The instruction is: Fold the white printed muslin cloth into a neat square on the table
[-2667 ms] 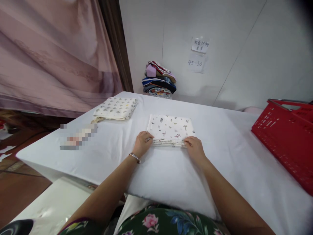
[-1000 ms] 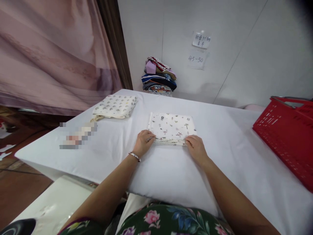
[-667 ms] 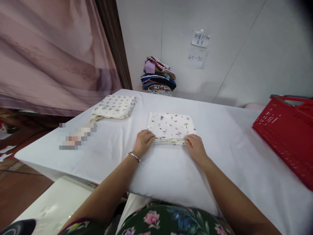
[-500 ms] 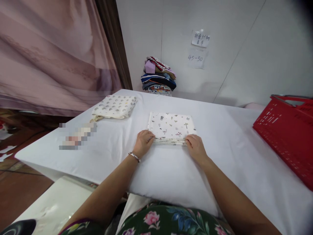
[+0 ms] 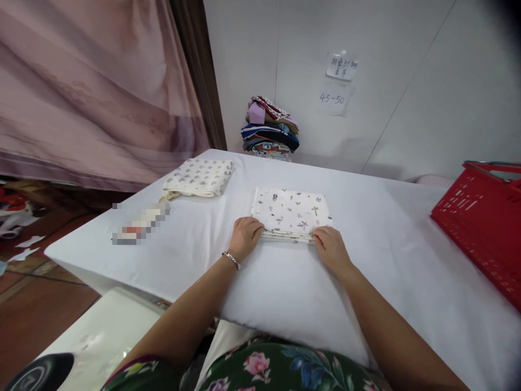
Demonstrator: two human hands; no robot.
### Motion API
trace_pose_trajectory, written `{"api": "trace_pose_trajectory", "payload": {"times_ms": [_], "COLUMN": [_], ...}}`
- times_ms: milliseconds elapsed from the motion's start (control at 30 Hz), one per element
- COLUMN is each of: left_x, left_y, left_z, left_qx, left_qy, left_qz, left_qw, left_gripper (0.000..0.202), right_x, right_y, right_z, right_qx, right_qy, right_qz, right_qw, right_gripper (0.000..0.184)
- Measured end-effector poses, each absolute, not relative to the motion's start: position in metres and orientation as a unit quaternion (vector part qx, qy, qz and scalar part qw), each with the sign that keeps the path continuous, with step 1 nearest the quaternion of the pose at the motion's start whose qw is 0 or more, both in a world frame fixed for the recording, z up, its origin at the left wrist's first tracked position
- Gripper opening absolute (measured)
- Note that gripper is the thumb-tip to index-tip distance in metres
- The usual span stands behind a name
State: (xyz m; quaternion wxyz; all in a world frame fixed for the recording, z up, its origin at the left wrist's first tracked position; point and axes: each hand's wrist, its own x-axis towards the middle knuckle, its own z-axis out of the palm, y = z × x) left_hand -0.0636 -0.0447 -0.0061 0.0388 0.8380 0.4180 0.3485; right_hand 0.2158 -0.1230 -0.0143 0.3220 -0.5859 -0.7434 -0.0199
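Observation:
A folded white cloth (image 5: 291, 210) with small printed plants and animals lies flat on the white-covered table in front of me. Its layered edge faces me. My left hand (image 5: 246, 238), with a silver bracelet at the wrist, pinches the near left corner. At the near right corner, the fingers of my right hand (image 5: 331, 248) are closed on the layers. The fingertips of both hands are partly hidden at the cloth's edge. Farther left rests a second folded cream cloth (image 5: 201, 178) with a grey pattern, apart from both hands.
A red plastic basket (image 5: 484, 217) stands on the table (image 5: 386, 260) at the right. Behind the table's far edge rises a pile of folded fabrics (image 5: 271, 130) against the wall. A blurred-out item (image 5: 140, 224) lies left, and a pink curtain (image 5: 89, 98) hangs beyond.
The whole view has shifted slightly, so things appear a little farther right. Both hands keep their hold on the cloth's near corners, and the cloth looks the same.

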Motion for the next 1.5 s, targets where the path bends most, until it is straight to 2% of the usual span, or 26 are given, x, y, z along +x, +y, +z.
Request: {"api": "trace_pose_trajectory", "payload": {"times_ms": [233, 567, 900, 1500], "left_x": [-0.06, -0.055, -0.048, -0.05], "left_y": [-0.046, -0.047, -0.047, -0.054], "left_z": [-0.005, -0.008, -0.005, 0.001], "left_qx": [0.844, 0.868, 0.881, 0.903], "left_qy": [0.381, 0.343, 0.347, 0.301], "left_qz": [0.377, 0.36, 0.32, 0.303], "left_qw": [0.017, -0.013, -0.022, -0.046], "left_gripper": [0.013, 0.023, 0.015, 0.018], "right_x": [0.211, 0.204, 0.203, 0.204], "right_y": [-0.123, -0.117, -0.117, -0.12], "right_z": [-0.012, -0.011, -0.011, -0.01], "right_qx": [-0.574, -0.574, -0.578, -0.581], "right_qy": [-0.748, -0.744, -0.741, -0.747], "right_qz": [-0.052, -0.043, -0.028, -0.013], "right_qw": [0.328, 0.341, 0.34, 0.322], "right_gripper": [0.02, 0.017, 0.018, 0.018]}}
